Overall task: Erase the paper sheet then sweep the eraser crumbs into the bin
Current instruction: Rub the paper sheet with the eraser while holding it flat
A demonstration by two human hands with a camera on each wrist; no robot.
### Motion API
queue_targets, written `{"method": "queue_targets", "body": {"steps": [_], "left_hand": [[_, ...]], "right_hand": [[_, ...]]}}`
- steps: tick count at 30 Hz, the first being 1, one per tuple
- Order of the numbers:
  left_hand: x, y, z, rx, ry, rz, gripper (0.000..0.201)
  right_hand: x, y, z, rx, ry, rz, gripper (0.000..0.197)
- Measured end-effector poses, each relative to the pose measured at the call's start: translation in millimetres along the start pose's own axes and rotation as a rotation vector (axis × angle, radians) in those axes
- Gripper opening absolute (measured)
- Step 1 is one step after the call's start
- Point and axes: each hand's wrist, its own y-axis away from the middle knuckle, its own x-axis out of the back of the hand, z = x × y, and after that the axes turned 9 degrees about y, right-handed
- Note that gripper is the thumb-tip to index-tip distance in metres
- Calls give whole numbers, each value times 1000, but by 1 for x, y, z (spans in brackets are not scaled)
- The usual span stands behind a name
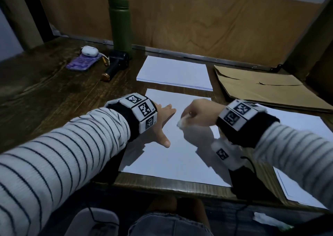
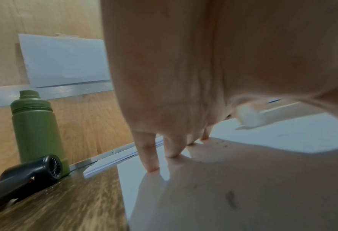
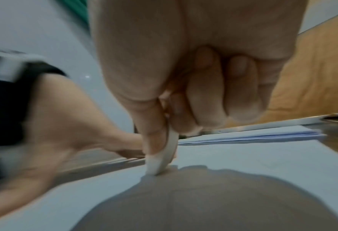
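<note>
Table (image 1: 54, 95) of dark wood carries the paper sheet (image 1: 173, 156) at its near edge. Left hand (image 1: 163, 120) presses flat on the sheet with spread fingers. Right hand (image 1: 198, 113) pinches a white eraser (image 1: 181, 122), its tip touching the sheet.

Head view: looked down and forward over the desk (image 1: 54, 84) from above. Left wrist view: sat low, close under the palm, faced the green bottle (image 2: 37, 129). Right wrist view: close behind curled fingers (image 3: 219, 93). All three shared the paper sheet (image 1: 180, 156).
</note>
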Motion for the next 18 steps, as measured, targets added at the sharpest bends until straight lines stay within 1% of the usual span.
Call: {"method": "queue_targets", "body": {"steps": [2,4,5,6,7,8,9,10,13,14,16,18], "left_hand": [[0,0,1,1,4,7,134],[-1,-5,1,13,9,33,123],[-3,-7,1,14,9,58,116],[-5,-10,2,18,5,80,111],[-6,-12,3,16,-3,97,108],[-7,-15,3,14,-11,103,109],[-8,-15,4,11,-25,95,112],[-7,-15,5,14,-37,78,113],[-5,-14,6,30,-64,33,116],[-5,-12,7,36,-73,22,117],[-3,-11,7,41,-83,10,117],[-3,-11,7,40,-86,1,118]], "right_hand": [[1,-14,1,-106,12,72,28],[-6,-15,-3,-131,43,120,27],[-11,-10,-8,-108,45,126,27],[-16,-4,-12,-53,32,113,26],[-19,5,-16,17,16,72,25],[-20,12,-17,69,2,15,25],[-18,15,-16,82,-10,-20,25],[-14,11,-12,54,-15,-14,26],[0,-12,3,-117,28,75,28],[1,-17,5,-140,43,99,29],[-3,-17,4,-108,52,114,29],[-13,-3,-2,8,27,73,27]]}}
